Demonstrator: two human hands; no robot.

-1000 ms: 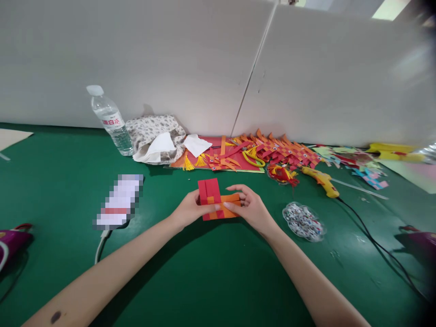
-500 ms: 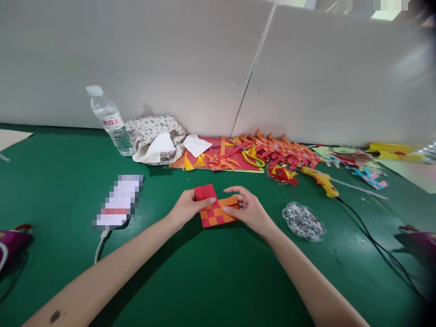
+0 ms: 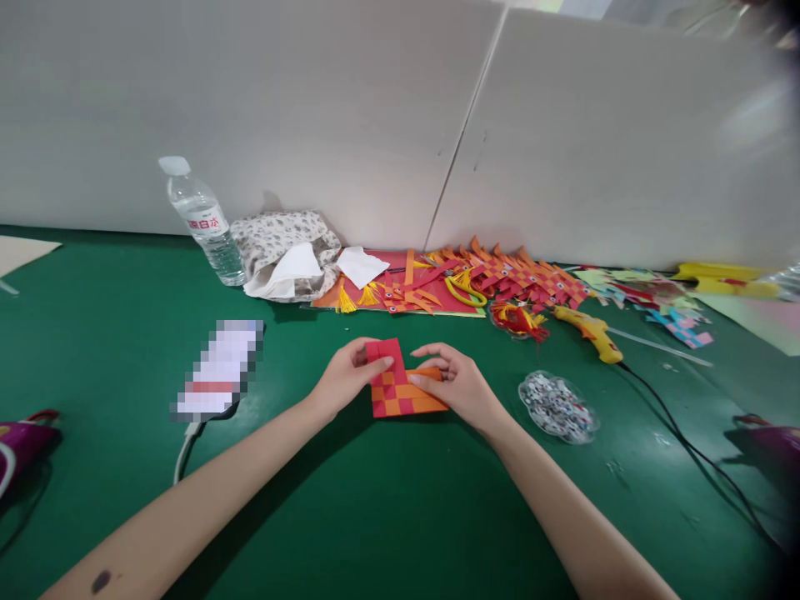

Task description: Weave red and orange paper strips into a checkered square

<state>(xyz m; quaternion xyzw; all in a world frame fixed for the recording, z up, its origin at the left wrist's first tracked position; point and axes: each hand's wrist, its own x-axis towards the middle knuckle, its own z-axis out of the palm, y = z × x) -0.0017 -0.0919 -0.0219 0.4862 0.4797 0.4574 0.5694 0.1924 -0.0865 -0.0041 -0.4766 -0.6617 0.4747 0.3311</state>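
Observation:
Between my hands is a woven paper piece with red and orange checks, red strips standing up from its top and orange strips running right. My left hand pinches the red part, thumb on the front and fingers behind. On the right, my right hand grips the orange strips between thumb and fingers, its index finger arched above them. Behind lie a pile of finished-looking woven orange and red paper shapes and yellow tassels. A clear dish of small googly eyes sits right of my right hand.
A phone with a cable lies left of my hands. A water bottle and a patterned tissue bag stand by the grey partition. At right is a yellow glue gun with a black cord on the green table.
The woven piece has shifted slightly right and turned a little, showing more of its orange strips. My left fingers have moved up behind the red strips.

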